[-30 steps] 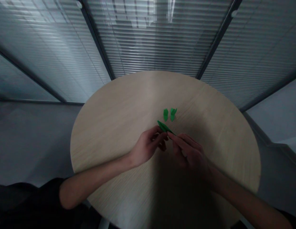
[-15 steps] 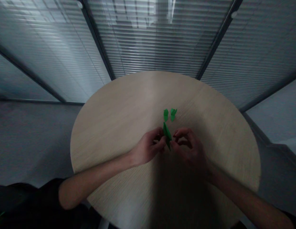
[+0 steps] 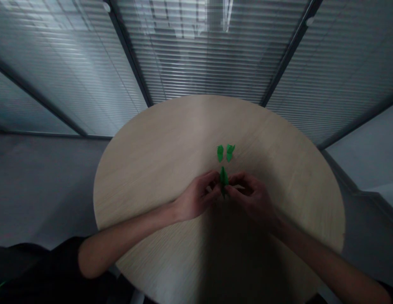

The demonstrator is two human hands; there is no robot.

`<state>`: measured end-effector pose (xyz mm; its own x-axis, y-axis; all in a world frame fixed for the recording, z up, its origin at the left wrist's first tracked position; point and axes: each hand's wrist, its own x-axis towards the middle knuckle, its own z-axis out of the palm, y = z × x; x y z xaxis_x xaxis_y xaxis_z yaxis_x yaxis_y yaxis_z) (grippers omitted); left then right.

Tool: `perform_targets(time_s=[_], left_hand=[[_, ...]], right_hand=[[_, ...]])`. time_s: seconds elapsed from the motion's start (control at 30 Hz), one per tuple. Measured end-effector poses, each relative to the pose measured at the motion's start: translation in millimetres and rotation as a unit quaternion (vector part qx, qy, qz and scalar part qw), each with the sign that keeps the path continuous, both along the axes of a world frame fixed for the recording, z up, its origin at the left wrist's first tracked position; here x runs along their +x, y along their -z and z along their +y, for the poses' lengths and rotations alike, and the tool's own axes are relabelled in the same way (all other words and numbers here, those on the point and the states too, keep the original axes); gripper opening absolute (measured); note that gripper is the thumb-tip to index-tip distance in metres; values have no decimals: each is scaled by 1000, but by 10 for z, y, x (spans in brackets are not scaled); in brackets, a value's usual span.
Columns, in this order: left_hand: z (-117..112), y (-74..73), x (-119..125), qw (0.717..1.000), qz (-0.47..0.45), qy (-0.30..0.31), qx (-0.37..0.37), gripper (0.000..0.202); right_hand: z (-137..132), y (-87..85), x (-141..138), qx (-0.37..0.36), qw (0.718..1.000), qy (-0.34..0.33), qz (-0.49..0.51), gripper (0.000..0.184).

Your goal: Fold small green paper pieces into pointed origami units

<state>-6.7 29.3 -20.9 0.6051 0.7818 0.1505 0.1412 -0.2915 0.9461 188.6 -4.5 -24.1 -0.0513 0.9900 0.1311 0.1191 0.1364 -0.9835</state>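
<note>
Between my two hands, a folded piece of green paper [image 3: 224, 176] stands nearly upright, its pointed end facing away from me. My left hand [image 3: 199, 193] pinches its left side between thumb and fingers. On the other side, the thumb and fingertips of my right hand [image 3: 249, 195] close on its right edge. Just beyond lie two small folded green paper pieces, one on the left [image 3: 220, 153] and one with a spread tip on the right [image 3: 230, 152]. The lower part of the held paper is partly hidden by my fingers and shadow.
A round wooden table [image 3: 171, 135] lies under my hands, with a dark shadow over its near part. Glass panels with blinds [image 3: 203, 67] rise behind its far edge. Grey floor [image 3: 47, 181] shows to the left.
My right hand has closed from slightly apart onto the green paper. The paper has turned from a slant to more upright. The two small pieces have stayed put.
</note>
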Motion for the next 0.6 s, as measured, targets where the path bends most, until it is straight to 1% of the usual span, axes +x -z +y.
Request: perform_targets(time_s=[0.1, 0.27, 0.43, 0.6], left_hand=[[-6, -8, 12, 1000, -3, -2, -15, 11], [-21, -14, 26, 997, -39, -5, -73, 11], [-15, 33, 12, 994, -53, 25, -92, 20], [-23, 31, 19, 996, -44, 27, -75, 18]], right_hand=[[-10, -9, -24, 22, 1000, 16, 9, 17], [-17, -36, -16, 39, 999, 1, 13, 12], [13, -9, 39, 1, 1000, -8, 26, 17], [37, -21, 74, -52, 997, -39, 39, 24]])
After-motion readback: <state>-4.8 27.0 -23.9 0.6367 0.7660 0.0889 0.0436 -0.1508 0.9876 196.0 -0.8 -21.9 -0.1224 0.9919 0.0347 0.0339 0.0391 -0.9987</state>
